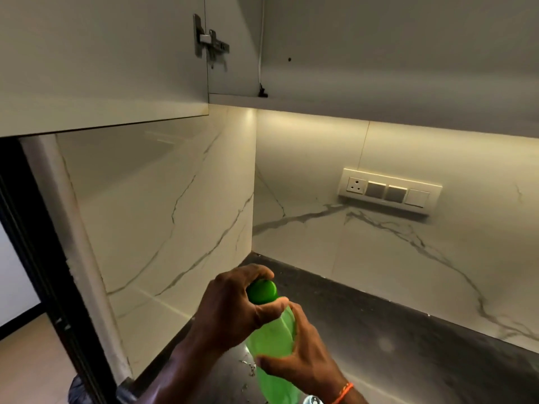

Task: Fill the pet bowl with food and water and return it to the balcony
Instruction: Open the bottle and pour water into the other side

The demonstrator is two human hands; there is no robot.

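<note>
Two hands on green bottle: left hand grip wraps cap, right hand grip clasps body; base cut off

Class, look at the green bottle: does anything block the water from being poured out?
Yes. The green cap sits on the bottle mouth, under the left hand. The right hand holds the body.

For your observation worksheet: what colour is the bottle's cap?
Bright green cap, darker than the translucent green plastic bottle; seen in the head view.
</note>
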